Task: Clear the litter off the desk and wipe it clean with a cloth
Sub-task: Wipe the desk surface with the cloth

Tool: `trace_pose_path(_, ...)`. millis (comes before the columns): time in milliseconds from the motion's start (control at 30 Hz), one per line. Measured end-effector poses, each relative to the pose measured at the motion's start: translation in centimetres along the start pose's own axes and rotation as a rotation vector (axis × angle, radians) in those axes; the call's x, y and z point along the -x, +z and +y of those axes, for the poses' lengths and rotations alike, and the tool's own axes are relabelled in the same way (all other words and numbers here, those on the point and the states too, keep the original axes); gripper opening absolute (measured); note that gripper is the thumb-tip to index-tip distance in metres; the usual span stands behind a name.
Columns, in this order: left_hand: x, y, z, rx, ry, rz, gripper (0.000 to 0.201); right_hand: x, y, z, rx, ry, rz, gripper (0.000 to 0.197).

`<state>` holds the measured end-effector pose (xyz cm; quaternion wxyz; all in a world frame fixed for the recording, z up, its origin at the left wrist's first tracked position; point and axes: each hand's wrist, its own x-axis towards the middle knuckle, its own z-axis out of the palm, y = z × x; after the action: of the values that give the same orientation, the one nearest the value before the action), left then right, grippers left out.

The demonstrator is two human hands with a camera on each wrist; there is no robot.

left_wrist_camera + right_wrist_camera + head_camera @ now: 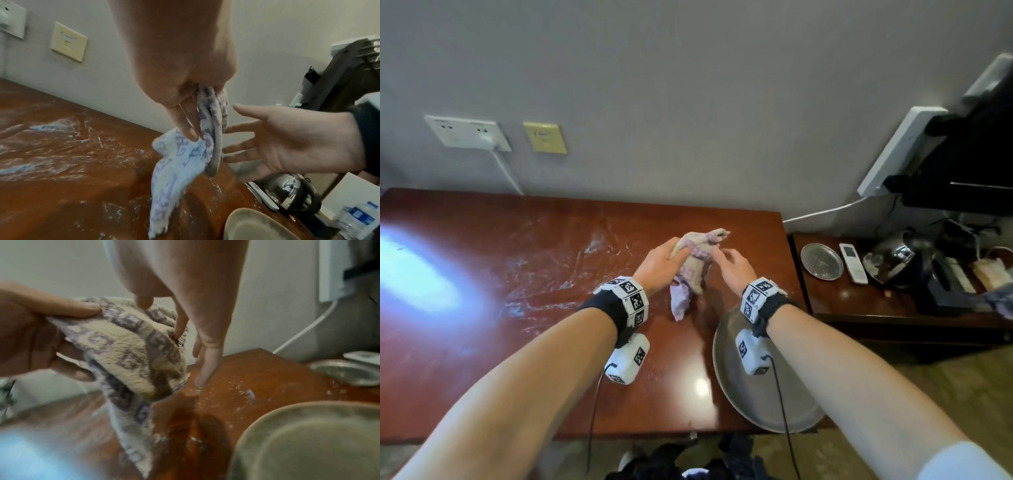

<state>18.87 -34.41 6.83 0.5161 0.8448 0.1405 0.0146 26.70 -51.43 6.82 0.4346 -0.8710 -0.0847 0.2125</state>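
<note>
Smeared desk, bunched purple-patterned cloth

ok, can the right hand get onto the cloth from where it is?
Probably yes. The right hand is open beside the cloth that the left hand grips above the desk, nothing between them; in the right wrist view one fingertip already seems to touch it.

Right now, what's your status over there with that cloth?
Left hand grips patterned cloth, lifted off desk. Right hand open, fingers at the cloth. White smears remain on desk. Grey tray near right edge.
</note>
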Motion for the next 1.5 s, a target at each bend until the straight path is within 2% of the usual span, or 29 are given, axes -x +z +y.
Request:
trace_pose_path(100, -0.9, -0.5, 0.3, 0.173, 0.047, -0.081, 0.033, -0.6, 2.0, -1.7, -0.407, 0.156, -0.112, 0.066)
trace_pose_path(133, -1.0, -0.5, 0.4, 0.237, 0.049, -0.116, 0.034, -0.9, 2.5, -1.9, -0.54, 0.207, -0.167, 0.076)
trace_pose_path(200, -1.4, -0.2, 0.4, 0.312, 0.034, -0.177, 0.026, -1.5, 3.2, -1.8, -0.766, 0.295, -0.24, 0.09)
trace_pose_path(267, -1.6, -0.1, 0.4, 0.331, 0.019, -0.213, 0.018, -1.7, 3.3, -1.8, -0.897, 0.34, -0.248, 0.078)
trace_pose_path(333, -2.0, -0.2, 0.2, 0.343, -0.03, -0.236, 0.019, -2.0, 3.2, -1.8, -0.967, 0.313, -0.215, 0.064)
trace_pose_path(400, -2.6, -0.3, 0.1, 0.338, -0.083, -0.254, 0.018, -2.6, 3.0, -1.5, -1.01, 0.275, -0.156, 0.039)
trace_pose_path(467, -3.2, -0.3, 0.3, 0.292, -0.1, -0.243, 0.017, -3.2, 2.7, -1.1, -0.944, 0.264, -0.065, 0.018)
trace_pose_path(500, -3.5, -0.2, 0.5, 0.269, -0.101, -0.217, 0.017, -3.5, 2.5, -1.0, -0.887, 0.253, -0.028, 0.015)
trace_pose_path(633, -4.6, 1.3, 0.7, 0.274, -0.124, -0.092, 0.015, -4.9, 0.1, -0.3, -0.673, 0.173, 0.042, 0.015)
trace_pose_path(733, -6.2, 2.6, -0.4, 0.037, -0.113, -0.022, 0.027, -6.5, -3.5, 0.7, -0.594, 0.101, 0.109, 0.027)
trace_pose_path(800, -7.3, 3.5, -1.3, -0.19, -0.136, -0.064, 0.043, -8.1, -6.1, 2.4, -0.537, 0.094, 0.141, 0.035)
trace_pose_path(867, -8.1, 4.4, -2.2, -0.331, -0.163, -0.152, 0.059, -9.9, -8.3, 4.9, -0.474, 0.085, 0.142, 0.033)
trace_pose_path(933, -8.5, 5.2, -2.8, -0.451, -0.207, -0.227, 0.069, -11.7, -10.1, 7.8, -0.202, 0.077, 0.131, 0.036)
trace_pose_path(1000, -8.7, 5.9, -3.6, -0.575, -0.249, -0.274, 0.075, -13.3, -11.0, 11.0, -0.026, 0.102, 0.089, 0.041)
trace_pose_path(1100, -8.8, 6.3, -5.1, -0.676, -0.304, -0.305, 0.081, -14.1, -10.5, 13.5, 0.329, 0.11, 0.054, 0.049)
trace_pose_path(1200, -8.6, 6.1, -6.7, -0.753, -0.356, -0.329, 0.091, -13.9, -8.7, 14.2, 0.525, 0.099, -0.052, 0.054)
trace_pose_path(1300, -8.4, 5.4, -8.3, -0.822, -0.409, -0.37, 0.102, -13.8, -6.5, 14.2, 0.767, 0.103, -0.069, 0.054)
trace_pose_path(1400, -8.0, 4.4, -9.7, -0.877, -0.452, -0.418, 0.112, -13.9, -4.3, 13.1, 0.887, 0.168, -0.071, 0.054)
trace_pose_path(1500, -7.6, 3.6, -10.6, -0.833, -0.497, -0.427, 0.116, -13.9, -2.3, 11.4, 0.968, 0.139, -0.039, 0.051)
